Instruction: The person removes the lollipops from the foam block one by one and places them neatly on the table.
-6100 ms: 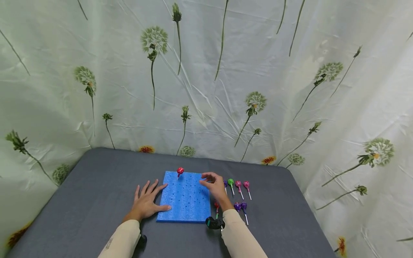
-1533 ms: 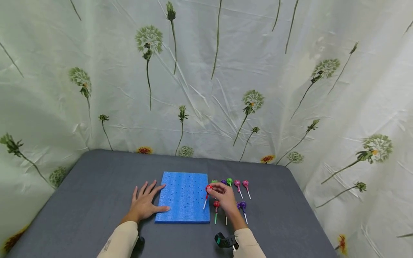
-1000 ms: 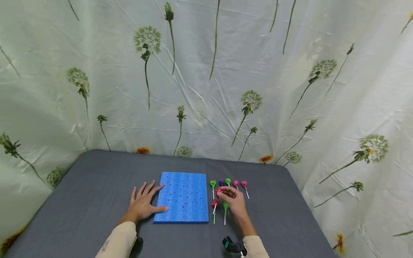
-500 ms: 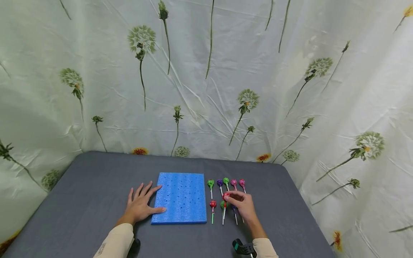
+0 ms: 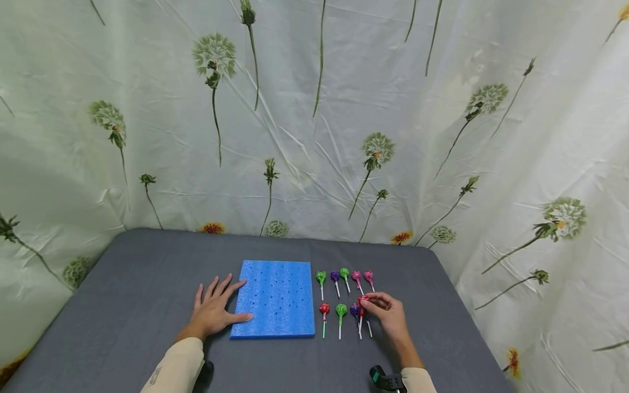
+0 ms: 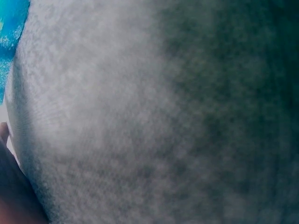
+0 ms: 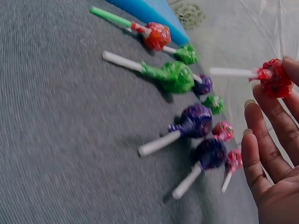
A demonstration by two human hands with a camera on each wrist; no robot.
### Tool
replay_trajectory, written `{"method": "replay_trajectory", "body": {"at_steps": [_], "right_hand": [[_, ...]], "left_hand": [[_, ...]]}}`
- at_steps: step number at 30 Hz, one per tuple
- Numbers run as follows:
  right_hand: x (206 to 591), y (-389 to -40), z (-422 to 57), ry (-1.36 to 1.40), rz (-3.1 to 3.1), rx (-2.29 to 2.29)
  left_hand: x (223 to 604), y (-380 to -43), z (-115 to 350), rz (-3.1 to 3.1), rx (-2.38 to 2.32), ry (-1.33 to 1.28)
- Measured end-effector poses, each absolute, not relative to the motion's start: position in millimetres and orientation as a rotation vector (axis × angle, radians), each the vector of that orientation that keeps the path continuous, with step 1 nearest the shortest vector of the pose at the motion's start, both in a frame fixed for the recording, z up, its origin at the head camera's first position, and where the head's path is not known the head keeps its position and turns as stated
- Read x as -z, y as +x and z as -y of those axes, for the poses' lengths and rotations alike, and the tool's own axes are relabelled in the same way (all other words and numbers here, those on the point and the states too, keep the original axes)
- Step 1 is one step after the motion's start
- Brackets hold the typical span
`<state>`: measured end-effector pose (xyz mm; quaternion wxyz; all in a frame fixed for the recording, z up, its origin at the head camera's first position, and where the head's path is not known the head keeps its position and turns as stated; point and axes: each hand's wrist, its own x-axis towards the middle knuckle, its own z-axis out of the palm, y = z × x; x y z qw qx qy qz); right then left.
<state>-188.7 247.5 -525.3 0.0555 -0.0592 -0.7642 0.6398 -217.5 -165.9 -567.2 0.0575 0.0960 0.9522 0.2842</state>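
Observation:
My right hand [image 5: 391, 317] pinches a red lollipop [image 5: 362, 299] by its wrapped head between thumb and forefinger, white stick pointing down, above the right end of the near lollipop row. In the right wrist view, the other fingers are spread loosely beside that red lollipop [image 7: 275, 80]. My left hand [image 5: 211, 312] lies with fingers spread, thumb and forefinger tips on the left edge of a blue foam board [image 5: 275, 300] dotted with small holes. The near row has a red lollipop with a green stick [image 5: 324, 309], a green lollipop [image 5: 341, 310] and two purple lollipops [image 7: 196, 120].
Behind the near row lies a far row with a green lollipop [image 5: 321, 277], a purple lollipop [image 5: 335, 275], another green lollipop [image 5: 344, 272] and two pink lollipops [image 5: 356, 277]. Grey cloth [image 5: 162, 284] covers the table. A flower-print curtain [image 5: 304, 136] hangs behind it.
Earlier the red lollipop stood in the board and my right hand was empty. Now that hand holds it and has carried it rightward past the near row. My left hand stays on the board.

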Motion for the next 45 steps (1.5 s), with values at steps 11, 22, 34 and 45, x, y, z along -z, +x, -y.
{"method": "replay_trajectory", "body": {"at_steps": [11,22,34,45], "right_hand": [[534.5,-186.0,-268.6,-0.194,2.301,-1.895],[549.5,-187.5,-286.4,-0.382,2.347,-1.818],[552.2,-198.4,-295.3,-0.412,2.516,-1.699],[557.5,-203.7,-296.7,-0.347,2.599,-1.583]], "left_hand": [[564.9,-217.3,164.7,-2.888,-0.86,0.289],[567.9,-217.8,165.5,-2.912,-0.87,0.295],[567.8,-216.9,165.0,-2.891,-0.832,0.26],[568.9,-218.6,165.4,-2.894,-0.878,0.284]]}}
